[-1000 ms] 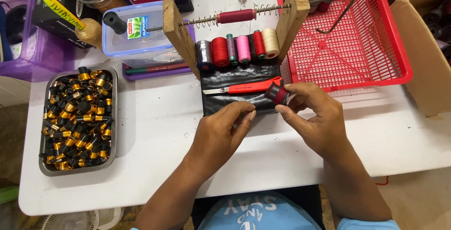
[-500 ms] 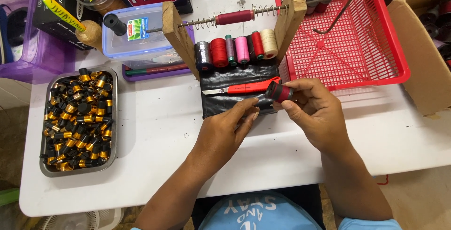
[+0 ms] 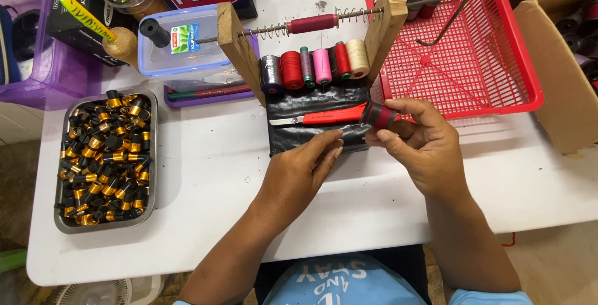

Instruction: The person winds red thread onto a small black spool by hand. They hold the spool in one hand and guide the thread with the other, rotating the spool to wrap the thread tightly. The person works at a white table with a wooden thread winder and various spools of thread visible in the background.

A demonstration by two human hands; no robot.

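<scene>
The right hand (image 3: 423, 146) pinches a small black cylinder with a red band (image 3: 378, 116) between thumb and fingertips, above the right end of the black mat (image 3: 311, 132); the left hand (image 3: 299, 171) holds nothing, fingers loosely extended with the tips on the mat's near edge; on the mat lies a red-handled craft knife (image 3: 321, 118); many black-and-gold pieces fill the metal tray (image 3: 152, 155) at left, while the red plastic basket (image 3: 498, 62) at far right holds only two, so most of the work seems left.
</scene>
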